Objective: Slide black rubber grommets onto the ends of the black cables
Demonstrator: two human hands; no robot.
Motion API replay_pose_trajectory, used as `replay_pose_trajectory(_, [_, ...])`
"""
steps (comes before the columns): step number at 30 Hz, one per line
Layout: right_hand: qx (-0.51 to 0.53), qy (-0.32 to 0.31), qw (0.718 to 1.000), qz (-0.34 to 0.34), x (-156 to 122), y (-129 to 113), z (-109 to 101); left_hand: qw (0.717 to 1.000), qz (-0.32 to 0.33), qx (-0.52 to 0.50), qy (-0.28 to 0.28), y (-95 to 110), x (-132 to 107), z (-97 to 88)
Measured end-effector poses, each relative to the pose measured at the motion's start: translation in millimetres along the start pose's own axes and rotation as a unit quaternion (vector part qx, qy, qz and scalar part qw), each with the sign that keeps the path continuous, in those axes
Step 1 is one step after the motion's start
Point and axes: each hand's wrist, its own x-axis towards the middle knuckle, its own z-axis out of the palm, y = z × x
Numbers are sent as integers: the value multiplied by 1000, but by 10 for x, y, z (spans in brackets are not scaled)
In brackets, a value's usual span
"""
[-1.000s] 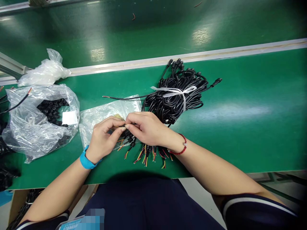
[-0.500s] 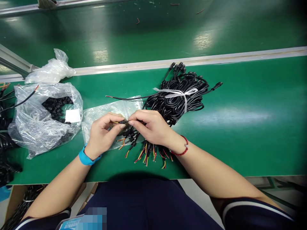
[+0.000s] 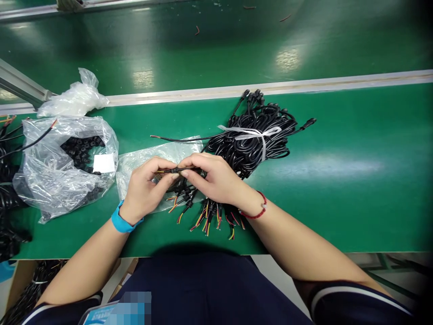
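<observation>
My left hand [image 3: 146,186] pinches a small black fitting [image 3: 174,170] between thumb and forefinger. The fitting sits around a black cable, and thin yellowish wire ends show on its left, under my fingers. Just right of it, my right hand [image 3: 218,179] grips the cable with thumb and forefinger. Behind that hand lies a coiled bundle of black cables [image 3: 250,144], bound by a white tie [image 3: 259,133]. Several stripped ends [image 3: 207,221] with red, yellow and black wires fan out toward me, some carrying black fittings. A flat clear bag [image 3: 135,164] lies partly under my hands.
At left, an open plastic bag [image 3: 43,180] holds many black fittings [image 3: 81,149] and a white label [image 3: 104,163]. Behind it sits a knotted translucent bag [image 3: 76,97]. More black cables [image 3: 8,198] lie at the far left. A metal rail [image 3: 189,95] crosses the green bench.
The forefinger of my right hand has shifted slightly left, closer to the fitting and my left fingertips. The view has moved a little; the bundle and bags lie as before.
</observation>
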Motion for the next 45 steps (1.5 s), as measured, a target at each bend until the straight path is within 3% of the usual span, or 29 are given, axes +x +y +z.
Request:
replay_pose_trajectory(4, [-3,9,1000,-4,-9,-5,-47,1000,0,-9,17,1,-7,-6])
replay_pose_trajectory(20, [-23,-34,999,-16,-10,25,-50,1000,8,-15,-14,-14,-31,91])
replay_pose_trajectory(25, [-91,-82,991,-52,-22,-54,-164,996,36,7,-85,21,-33,-32])
replay_pose_trajectory(30, [-176,-173,967,-56,-36,-201,-321,974,101,83,-187,85,-76,-57])
replay_pose_trajectory(33, [-291,-90,952,-39,91,-224,-267,956,118,89,-254,121,-118,23])
replay_pose_trajectory(35, [-377,-52,924,-19,240,-183,-164,952,121,79,-269,150,-123,32])
replay_pose_trajectory(37, [-427,-53,903,-4,405,-109,-46,961,119,76,-237,157,-94,-50])
replay_pose_trajectory(39, [-463,-74,883,25,546,-36,49,980,104,90,-146,100,-35,-242])
replay_pose_trajectory(41, [-470,-81,878,26,629,2,104,991,61,117,9,-44,35,-522])
replay_pose_trajectory(43, [-455,-69,888,14,642,-3,119,972,-18,129,194,-261,91,-828])
replay_pose_trajectory(44, [-440,-63,896,8,622,-14,114,955,-65,122,263,-379,109,-965])
replay_pose_trajectory(45, [-422,-64,904,1,588,-27,104,946,-111,128,278,-493,122,-1077])
